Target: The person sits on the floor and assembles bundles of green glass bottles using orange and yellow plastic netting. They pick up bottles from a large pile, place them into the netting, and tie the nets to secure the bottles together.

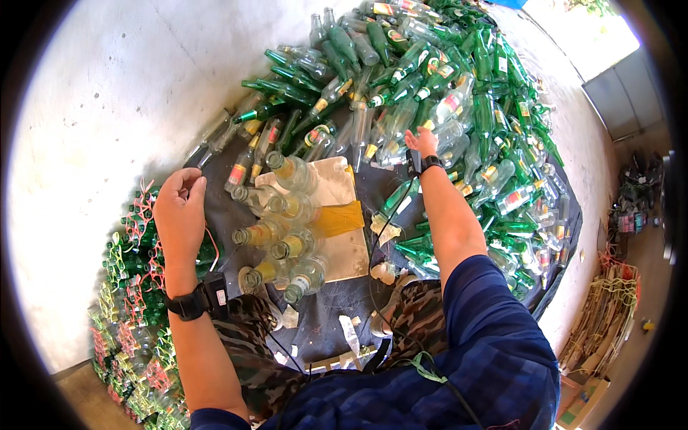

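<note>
My left hand (180, 208) is raised at the left with its fingers curled together. Whatever it may hold is hidden, and a thin pink string (213, 245) hangs beside its wrist. My right hand (424, 142) reaches over the loose bottle pile with its fingers apart, close to some clear glass bottles (392, 147). Between my arms, several clear bottles (292, 206) stand upright on the left part of a cardboard-coloured board (346, 254). A strip of yellow tape (338, 219) crosses that board.
A big heap of green and clear bottles (430, 72) fills the far side and right. Bottles bundled with pink and yellow string (143, 287) stack at the left. Dark sheeting (326, 322) covers the floor by my knees. Tied flattened cardboard (602, 315) stands at the right.
</note>
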Tool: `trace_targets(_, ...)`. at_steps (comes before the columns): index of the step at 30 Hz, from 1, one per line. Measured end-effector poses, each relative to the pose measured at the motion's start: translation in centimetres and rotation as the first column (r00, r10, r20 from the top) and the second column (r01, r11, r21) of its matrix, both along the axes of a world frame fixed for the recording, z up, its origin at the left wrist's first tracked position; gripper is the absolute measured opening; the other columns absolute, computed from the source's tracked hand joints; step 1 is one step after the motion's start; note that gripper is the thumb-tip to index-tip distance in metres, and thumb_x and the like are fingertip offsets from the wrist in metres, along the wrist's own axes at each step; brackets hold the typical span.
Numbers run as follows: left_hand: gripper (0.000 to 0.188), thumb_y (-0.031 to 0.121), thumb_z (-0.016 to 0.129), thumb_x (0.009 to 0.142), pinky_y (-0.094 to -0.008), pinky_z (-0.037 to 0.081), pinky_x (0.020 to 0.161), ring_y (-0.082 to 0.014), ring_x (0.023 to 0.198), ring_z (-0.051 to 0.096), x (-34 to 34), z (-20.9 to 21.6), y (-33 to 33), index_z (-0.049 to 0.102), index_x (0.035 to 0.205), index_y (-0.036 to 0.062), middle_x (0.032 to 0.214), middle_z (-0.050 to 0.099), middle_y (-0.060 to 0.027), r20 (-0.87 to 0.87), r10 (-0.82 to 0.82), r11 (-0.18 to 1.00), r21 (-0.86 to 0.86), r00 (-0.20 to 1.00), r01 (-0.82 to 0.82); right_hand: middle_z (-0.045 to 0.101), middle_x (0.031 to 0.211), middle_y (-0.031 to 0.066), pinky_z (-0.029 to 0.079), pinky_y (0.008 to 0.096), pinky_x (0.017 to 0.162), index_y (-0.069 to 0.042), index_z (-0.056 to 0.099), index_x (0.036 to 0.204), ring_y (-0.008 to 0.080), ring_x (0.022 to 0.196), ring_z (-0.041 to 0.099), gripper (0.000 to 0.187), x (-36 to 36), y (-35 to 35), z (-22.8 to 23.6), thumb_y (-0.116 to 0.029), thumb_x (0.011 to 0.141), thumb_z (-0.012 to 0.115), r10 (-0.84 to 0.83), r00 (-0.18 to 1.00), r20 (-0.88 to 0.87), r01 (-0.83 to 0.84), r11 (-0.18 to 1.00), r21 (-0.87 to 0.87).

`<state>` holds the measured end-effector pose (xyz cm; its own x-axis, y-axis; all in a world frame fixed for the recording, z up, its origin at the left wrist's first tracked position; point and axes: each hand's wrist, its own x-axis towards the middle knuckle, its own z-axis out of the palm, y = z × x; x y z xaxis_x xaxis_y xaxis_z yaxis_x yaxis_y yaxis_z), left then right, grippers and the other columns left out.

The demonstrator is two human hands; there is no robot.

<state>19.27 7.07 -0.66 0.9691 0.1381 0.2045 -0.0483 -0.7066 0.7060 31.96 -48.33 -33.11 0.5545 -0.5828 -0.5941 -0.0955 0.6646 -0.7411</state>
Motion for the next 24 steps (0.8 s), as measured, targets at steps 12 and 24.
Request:
trace_targets(12, 0.020, 0.011, 0.072, 0.097, -0.0339, 0.054, 0.086, -0.0204, 0.092, 0.070, -0.6, -0.4, 0.2, 0.074, 0.111, -0.0024, 0.103, 0.073, -0.0116, -0.040, 0.019, 1.000, -0.005, 0.999, -0.019, 0.062, 0.081, 0.0092, 0.057, 0.0400, 0.059, -0.005, 0.056, 0.109, 0.0212, 0.068, 0.063, 0.028, 0.0, -2.6, -0.6, -0.031, 0.106, 0.066, 0.057, 0.997, 0.042, -0.059, 0.997, 0.041)
trace_targets(24, 0.018, 0.009, 0.071, 0.098, -0.0287, 0.055, 0.083, -0.0133, 0.087, 0.070, -2.7, 0.7, 0.1, 0.074, 0.110, -0.0035, 0.096, 0.076, -0.0086, 0.125, -0.035, 0.998, -0.051, 0.991, 0.042, 0.067, 0.086, 0.0089, 0.057, 0.0342, 0.059, -0.007, 0.053, 0.121, 0.0195, 0.069, 0.066, 0.023, -3.9, -2.1, 9.2, -0.024, 0.108, 0.061, 0.021, 0.987, 0.160, -0.035, 0.996, 0.085)
